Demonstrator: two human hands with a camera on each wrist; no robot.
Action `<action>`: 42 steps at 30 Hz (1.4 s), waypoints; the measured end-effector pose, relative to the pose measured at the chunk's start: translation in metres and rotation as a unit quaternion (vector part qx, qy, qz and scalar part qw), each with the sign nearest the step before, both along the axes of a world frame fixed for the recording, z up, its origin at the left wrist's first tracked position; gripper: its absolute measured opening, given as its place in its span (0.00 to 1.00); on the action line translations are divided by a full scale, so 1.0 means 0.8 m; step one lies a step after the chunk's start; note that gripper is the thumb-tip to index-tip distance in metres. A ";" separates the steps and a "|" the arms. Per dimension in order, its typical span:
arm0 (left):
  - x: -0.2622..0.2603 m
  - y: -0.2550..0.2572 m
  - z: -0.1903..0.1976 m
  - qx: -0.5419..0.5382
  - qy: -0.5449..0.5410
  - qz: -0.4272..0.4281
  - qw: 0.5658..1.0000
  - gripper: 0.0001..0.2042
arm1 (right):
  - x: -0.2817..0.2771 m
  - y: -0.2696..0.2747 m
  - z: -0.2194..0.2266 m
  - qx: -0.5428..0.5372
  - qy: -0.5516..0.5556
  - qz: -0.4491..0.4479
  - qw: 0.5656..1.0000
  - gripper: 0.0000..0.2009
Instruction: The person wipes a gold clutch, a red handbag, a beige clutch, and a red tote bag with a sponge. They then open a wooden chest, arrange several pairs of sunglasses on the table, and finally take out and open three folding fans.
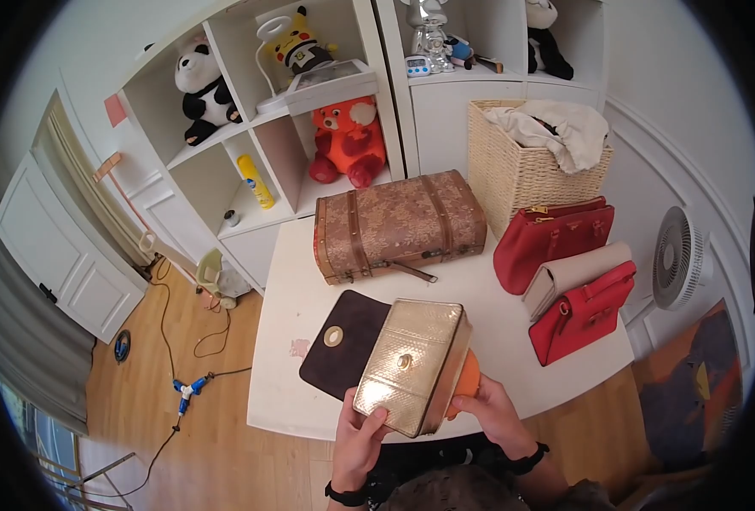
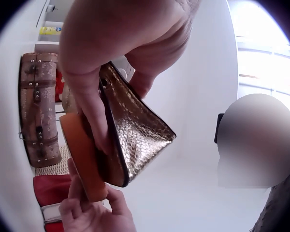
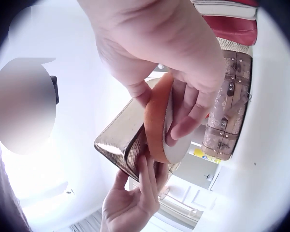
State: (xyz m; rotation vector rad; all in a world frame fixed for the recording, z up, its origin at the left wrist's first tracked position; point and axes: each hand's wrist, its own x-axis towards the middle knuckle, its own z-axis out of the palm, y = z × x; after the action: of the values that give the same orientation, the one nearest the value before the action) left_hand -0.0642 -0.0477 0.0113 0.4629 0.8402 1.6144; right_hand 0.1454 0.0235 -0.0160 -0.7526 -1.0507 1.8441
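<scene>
A gold snakeskin-textured handbag (image 1: pixel 412 358) is held up over the near edge of the white table, its dark flap (image 1: pixel 343 341) hanging open to the left. My left hand (image 1: pixel 360 439) grips the bag's lower left corner, thumb on the gold face. In my right hand (image 1: pixel 498 417) is an orange disc-shaped pad (image 1: pixel 467 383), pinched against the bag's right side. The right wrist view shows the pad (image 3: pixel 157 121) with a white underside, between the thumb and fingers of the right hand (image 3: pixel 164 48). In the left wrist view, the left fingers reach behind the bag (image 2: pixel 140 130).
A brown floral suitcase (image 1: pixel 403 221) lies at the back of the white table (image 1: pixel 284 400). To the right stand a red handbag (image 1: pixel 548 243), a beige bag (image 1: pixel 573 277) and another red bag (image 1: pixel 584 315). Behind are a wicker basket (image 1: pixel 514 179) and a fan (image 1: pixel 678 258).
</scene>
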 end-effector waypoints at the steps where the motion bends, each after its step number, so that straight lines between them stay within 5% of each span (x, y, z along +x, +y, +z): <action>1: -0.002 -0.001 -0.001 -0.001 0.000 0.001 1.000 0.17 | 0.000 -0.001 0.000 -0.001 0.000 0.001 1.000 0.21; 7: -0.012 -0.008 -0.008 0.002 0.091 -0.002 0.996 0.20 | 0.012 0.006 0.001 -0.004 -0.053 -0.034 0.998 0.18; 8: -0.012 -0.007 -0.008 0.007 0.164 0.004 0.986 0.21 | 0.014 0.005 0.010 0.102 -0.239 -0.098 0.961 0.19; 9: -0.012 -0.007 -0.008 0.011 0.236 0.010 0.972 0.22 | 0.015 0.006 0.017 0.203 -0.412 -0.158 0.874 0.21; 10: -0.011 -0.006 -0.008 0.011 0.234 0.010 0.972 0.22 | 0.015 0.011 0.020 0.204 -0.414 -0.157 0.873 0.21; 12: -0.009 -0.002 -0.013 -0.008 0.269 0.012 0.963 0.24 | 0.017 0.019 0.020 0.362 -0.656 -0.162 0.642 0.24; 13: -0.011 -0.001 -0.024 -0.017 0.305 0.013 0.952 0.24 | 0.023 0.023 0.010 0.361 -0.657 -0.162 0.642 0.24; 15: -0.009 -0.001 -0.025 -0.024 0.301 0.017 0.953 0.24 | 0.038 0.035 -0.025 0.474 -0.682 -0.128 0.542 0.25; 18: -0.009 -0.003 -0.030 -0.042 0.304 0.017 0.952 0.25 | 0.038 0.032 -0.051 0.484 -0.694 -0.088 0.526 0.26; 22: -0.008 -0.003 -0.044 -0.049 0.346 0.012 0.937 0.27 | 0.037 0.023 -0.029 0.469 -0.690 -0.070 0.547 0.26; 24: -0.006 -0.006 -0.031 -0.069 0.352 -0.001 0.933 0.28 | 0.031 0.023 0.003 0.456 -0.591 -0.039 0.664 0.26; 25: -0.005 -0.007 -0.028 -0.097 0.356 -0.016 0.929 0.31 | 0.024 0.022 0.009 0.459 -0.590 -0.042 0.663 0.26; 27: -0.007 -0.012 -0.051 -0.083 0.416 0.014 0.906 0.33 | 0.005 0.015 0.016 0.375 -0.490 -0.058 0.785 0.27; 28: -0.007 -0.009 -0.053 -0.072 0.474 0.042 0.877 0.36 | -0.007 0.016 0.018 0.378 -0.489 -0.062 0.783 0.27; 30: 0.000 -0.005 -0.058 -0.035 0.461 0.073 0.883 0.37 | -0.026 0.011 0.017 0.372 -0.362 -0.101 0.849 0.27; 36: 0.006 -0.006 -0.031 -0.024 0.389 0.127 0.912 0.45 | -0.041 0.002 0.029 0.366 -0.432 -0.054 0.822 0.34; 39: -0.008 -0.008 -0.031 -0.054 0.454 0.056 0.887 0.41 | -0.039 -0.001 0.029 0.334 -0.431 -0.002 0.838 0.35; 41: -0.015 -0.006 -0.039 0.036 0.585 0.033 0.810 0.30 | -0.040 -0.004 0.030 0.328 -0.424 -0.030 0.844 0.34; 42: -0.017 -0.009 -0.040 0.033 0.585 0.030 0.810 0.30 | -0.039 -0.005 0.027 0.325 -0.424 -0.030 0.845 0.34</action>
State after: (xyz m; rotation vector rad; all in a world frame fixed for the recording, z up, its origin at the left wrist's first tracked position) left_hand -0.0775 -0.0549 -0.0210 1.5765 1.6997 1.3005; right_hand 0.1140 0.0195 0.0055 -1.1686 -2.0374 0.9191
